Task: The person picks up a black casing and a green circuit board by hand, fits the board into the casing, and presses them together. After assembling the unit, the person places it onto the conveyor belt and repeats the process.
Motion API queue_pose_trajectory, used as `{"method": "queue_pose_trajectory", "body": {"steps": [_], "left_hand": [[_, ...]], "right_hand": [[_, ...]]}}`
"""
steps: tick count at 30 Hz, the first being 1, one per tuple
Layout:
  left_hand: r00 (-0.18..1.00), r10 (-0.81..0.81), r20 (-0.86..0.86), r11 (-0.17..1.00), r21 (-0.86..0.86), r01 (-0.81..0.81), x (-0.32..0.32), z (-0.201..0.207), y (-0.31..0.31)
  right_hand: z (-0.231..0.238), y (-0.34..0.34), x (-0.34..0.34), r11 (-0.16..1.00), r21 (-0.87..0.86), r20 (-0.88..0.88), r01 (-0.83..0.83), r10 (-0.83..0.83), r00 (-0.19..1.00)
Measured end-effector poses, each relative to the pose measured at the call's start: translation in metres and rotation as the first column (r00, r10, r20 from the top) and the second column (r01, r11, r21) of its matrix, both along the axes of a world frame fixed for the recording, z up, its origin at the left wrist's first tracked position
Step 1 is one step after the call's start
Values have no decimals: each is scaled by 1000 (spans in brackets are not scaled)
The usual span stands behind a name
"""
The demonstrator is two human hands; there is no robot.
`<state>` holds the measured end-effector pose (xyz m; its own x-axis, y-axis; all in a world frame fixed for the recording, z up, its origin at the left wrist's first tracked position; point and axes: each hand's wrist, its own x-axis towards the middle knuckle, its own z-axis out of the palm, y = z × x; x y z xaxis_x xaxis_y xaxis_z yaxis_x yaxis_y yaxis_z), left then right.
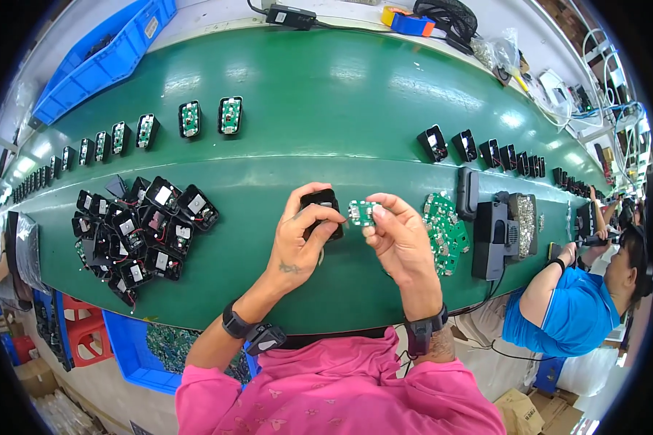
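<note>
My left hand [302,239] grips a small black plastic housing [322,210] above the green conveyor belt [326,116]. My right hand [399,235] pinches a small green circuit board [360,212] just right of the housing, almost touching it. A stack of more green circuit boards [442,228] lies to the right of my right hand. A heap of black housings with white labels and wires [141,232] lies to the left.
A row of housings fitted with green boards [189,119] runs along the far left of the belt, and black housings [479,148] along the far right. A black device [495,239] stands at right. A person in a blue shirt [569,308] works at right. Blue bins [101,61] sit beyond and below.
</note>
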<state>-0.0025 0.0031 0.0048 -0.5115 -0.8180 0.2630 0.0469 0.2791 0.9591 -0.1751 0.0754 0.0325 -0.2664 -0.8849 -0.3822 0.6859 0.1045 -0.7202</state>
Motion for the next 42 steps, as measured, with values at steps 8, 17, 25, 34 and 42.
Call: {"method": "queue_pose_trajectory", "body": {"steps": [8, 17, 25, 34, 42], "left_hand": [[999, -21, -41, 994, 104, 25, 2, -9, 2], [991, -35, -126, 966, 251, 66, -1, -9, 5], [989, 2, -147, 952, 302, 43, -2, -10, 4], [919, -120, -377, 884, 380, 271, -4, 3, 9], [953, -136, -270, 845, 472, 254, -1, 2, 4]], "right_hand": [[-11, 5, 14, 989, -64, -91, -136, 130, 987], [-14, 5, 21, 996, -80, 27, -31, 33, 999], [-16, 10, 32, 995, -79, -263, -55, 32, 964], [-12, 16, 26, 1000, -17, -672, 11, -19, 740], [-17, 8, 25, 984, -172, -908, -39, -143, 395]]}}
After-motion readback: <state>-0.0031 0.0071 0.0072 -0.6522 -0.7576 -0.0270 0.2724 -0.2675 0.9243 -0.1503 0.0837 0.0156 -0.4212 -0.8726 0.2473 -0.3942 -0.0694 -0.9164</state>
